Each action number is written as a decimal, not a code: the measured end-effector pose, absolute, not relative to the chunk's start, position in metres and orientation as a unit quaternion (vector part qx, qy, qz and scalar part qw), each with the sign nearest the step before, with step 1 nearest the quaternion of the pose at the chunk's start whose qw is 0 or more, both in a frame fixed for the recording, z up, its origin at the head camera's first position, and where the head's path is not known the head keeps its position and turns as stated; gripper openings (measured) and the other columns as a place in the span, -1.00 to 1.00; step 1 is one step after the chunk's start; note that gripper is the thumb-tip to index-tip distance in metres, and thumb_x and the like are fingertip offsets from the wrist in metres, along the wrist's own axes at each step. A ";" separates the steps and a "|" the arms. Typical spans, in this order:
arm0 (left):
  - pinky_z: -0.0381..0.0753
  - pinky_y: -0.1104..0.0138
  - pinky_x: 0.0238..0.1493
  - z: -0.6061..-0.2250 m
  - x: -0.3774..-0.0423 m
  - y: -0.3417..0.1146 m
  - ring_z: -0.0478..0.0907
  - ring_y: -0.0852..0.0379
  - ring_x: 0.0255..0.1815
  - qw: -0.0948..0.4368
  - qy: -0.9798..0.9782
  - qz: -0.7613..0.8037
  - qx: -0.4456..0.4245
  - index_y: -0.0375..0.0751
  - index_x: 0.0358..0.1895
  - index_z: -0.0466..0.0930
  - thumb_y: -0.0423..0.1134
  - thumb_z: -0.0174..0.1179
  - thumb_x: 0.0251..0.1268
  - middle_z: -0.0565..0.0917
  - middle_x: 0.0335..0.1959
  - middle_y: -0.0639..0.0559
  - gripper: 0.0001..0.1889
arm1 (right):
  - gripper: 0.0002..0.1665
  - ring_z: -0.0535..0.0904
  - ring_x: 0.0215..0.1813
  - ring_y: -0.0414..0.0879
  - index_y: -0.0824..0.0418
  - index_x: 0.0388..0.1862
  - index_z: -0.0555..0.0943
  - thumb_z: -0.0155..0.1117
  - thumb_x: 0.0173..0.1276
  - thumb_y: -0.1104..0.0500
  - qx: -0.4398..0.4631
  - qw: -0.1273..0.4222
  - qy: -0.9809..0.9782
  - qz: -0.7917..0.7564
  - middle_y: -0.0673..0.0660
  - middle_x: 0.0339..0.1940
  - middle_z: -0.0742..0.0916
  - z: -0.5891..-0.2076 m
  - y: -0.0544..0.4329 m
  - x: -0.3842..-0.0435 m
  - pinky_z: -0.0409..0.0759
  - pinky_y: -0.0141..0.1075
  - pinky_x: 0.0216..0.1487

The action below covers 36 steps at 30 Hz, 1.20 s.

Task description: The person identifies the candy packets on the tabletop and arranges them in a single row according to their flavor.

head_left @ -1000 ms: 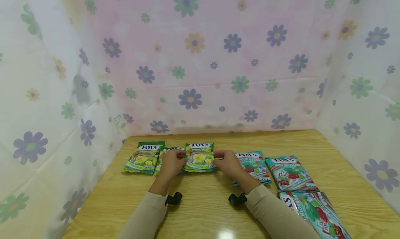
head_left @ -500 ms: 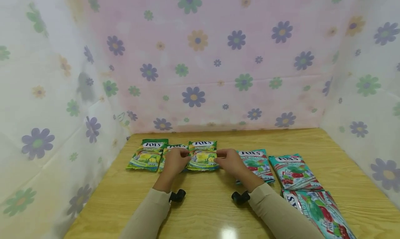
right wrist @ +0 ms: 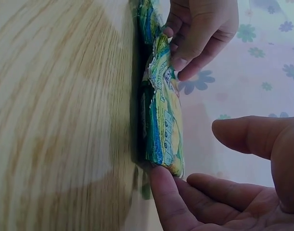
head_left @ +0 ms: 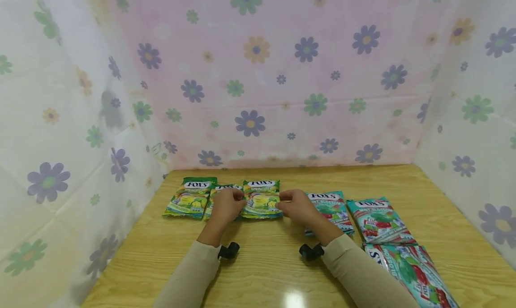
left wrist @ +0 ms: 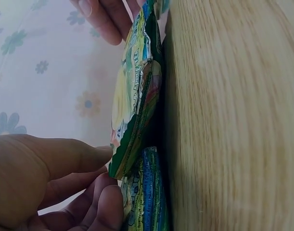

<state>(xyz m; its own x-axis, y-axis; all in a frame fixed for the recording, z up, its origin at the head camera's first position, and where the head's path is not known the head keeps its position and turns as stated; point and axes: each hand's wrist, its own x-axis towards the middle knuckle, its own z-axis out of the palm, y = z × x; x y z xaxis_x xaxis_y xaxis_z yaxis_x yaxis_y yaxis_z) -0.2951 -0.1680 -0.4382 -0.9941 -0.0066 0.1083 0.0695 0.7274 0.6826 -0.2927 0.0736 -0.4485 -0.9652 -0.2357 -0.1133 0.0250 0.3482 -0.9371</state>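
A yellow-green Fox's Spring Tea candy bag [head_left: 261,201] lies face up between my two hands. My left hand [head_left: 225,206] pinches its left edge, the thumb on top and the fingers curled beside it. At the opposite edge is my right hand [head_left: 298,206]; in the right wrist view its fingertips touch the end of the bag while the thumb [right wrist: 245,136] stands apart from it. A second Spring Tea bag [head_left: 230,188] lies partly hidden behind my left hand, its end tucked close against the pinched bag. Further left lies a third such bag [head_left: 190,198].
Right of my right hand lies a teal Mint Blossom bag [head_left: 330,205], partly behind the wrist. More Mint Blossom bags [head_left: 379,220] lie at the right, one [head_left: 419,272] near the right forearm. Flowered cloth [head_left: 274,97] encloses the wooden table [head_left: 262,272] at the back and sides.
The head view has shifted slightly. Both hands and the bags keep the same places relative to each other.
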 end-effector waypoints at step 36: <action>0.74 0.11 -0.10 -0.418 -0.288 -0.137 0.69 0.02 -0.11 0.049 -0.923 -0.375 -0.076 -0.25 0.16 0.73 -0.28 0.36 0.39 0.73 -0.03 -0.12 -0.68 | -0.37 0.53 0.43 0.21 0.26 0.50 0.45 0.28 0.55 0.08 -0.122 0.096 0.868 -0.471 0.27 0.50 0.52 -0.397 0.118 -0.273 0.69 -0.02 0.17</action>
<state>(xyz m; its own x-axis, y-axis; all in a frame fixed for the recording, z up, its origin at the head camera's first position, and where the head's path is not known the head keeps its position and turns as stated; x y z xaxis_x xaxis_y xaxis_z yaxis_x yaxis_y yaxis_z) -0.2882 -0.1369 -0.4183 -0.9837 0.1041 0.1469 0.1771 0.7071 0.6846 -0.2726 0.1182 -0.3971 -0.9517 -0.3026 -0.0517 -0.1216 0.5264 -0.8415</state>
